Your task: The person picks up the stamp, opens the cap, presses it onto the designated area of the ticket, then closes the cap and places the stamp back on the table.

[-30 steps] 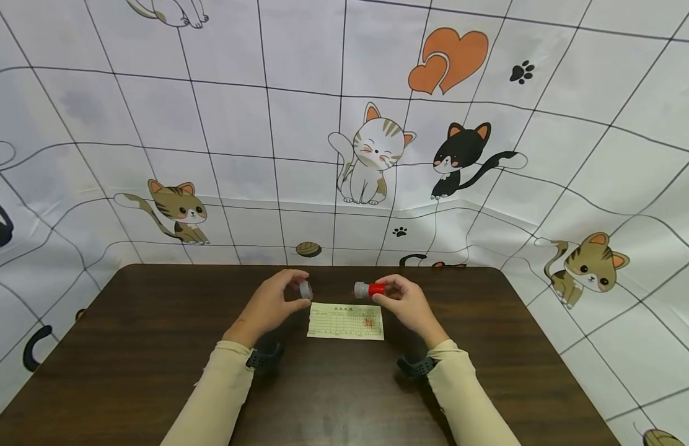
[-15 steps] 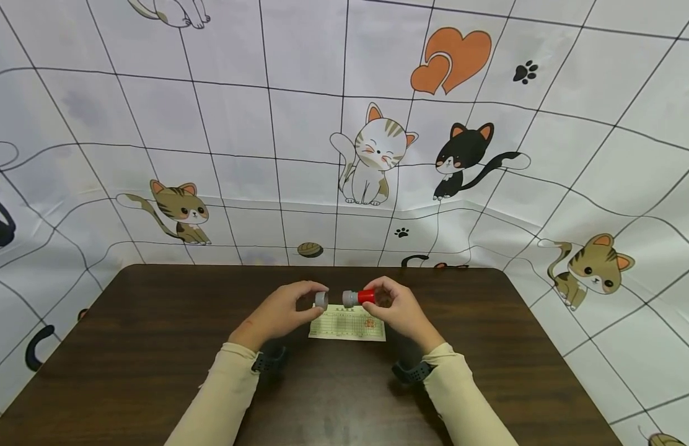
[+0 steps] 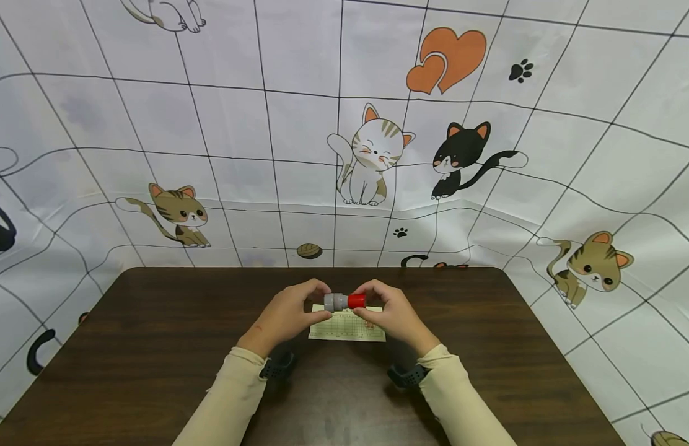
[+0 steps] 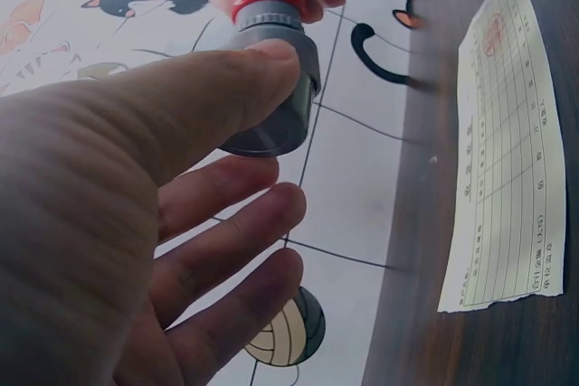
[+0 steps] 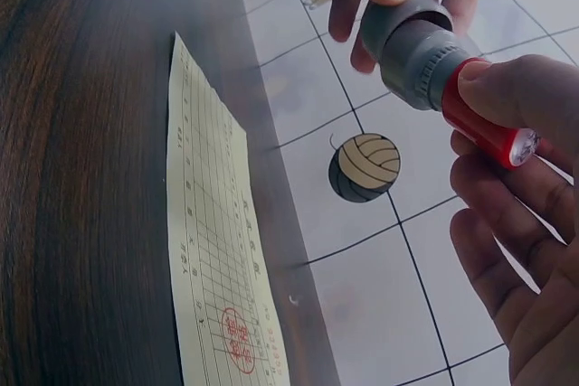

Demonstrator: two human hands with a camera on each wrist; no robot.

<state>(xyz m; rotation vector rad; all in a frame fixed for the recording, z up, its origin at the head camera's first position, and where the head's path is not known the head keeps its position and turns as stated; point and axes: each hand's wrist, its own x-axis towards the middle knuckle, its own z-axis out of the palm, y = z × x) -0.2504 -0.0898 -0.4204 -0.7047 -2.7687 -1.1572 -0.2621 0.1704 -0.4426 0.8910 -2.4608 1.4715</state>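
Observation:
Above the table, my right hand (image 3: 399,316) pinches the red handle of a stamp (image 3: 357,301) between thumb and fingers. The stamp's grey end points left, towards my left hand (image 3: 285,317), which holds a grey cap (image 3: 328,302) by its sides. In the right wrist view the cap (image 5: 384,23) sits partly over the stamp's grey end (image 5: 418,65), slightly askew. Beneath both hands lies a pale green paper form (image 3: 344,330) with printed lines; its red stamped mark (image 5: 237,339) shows in the right wrist view.
The dark wooden table (image 3: 155,353) extends around the paper on every side. Behind it hangs a white sheet (image 3: 238,124) with grid lines and cartoon cats. Each wrist wears a dark strap, the left strap (image 3: 279,365) near the table surface.
My hands have come together over the paper. The stamp moved left and the cap moved right, from well apart to the cap meeting the stamp's grey end.

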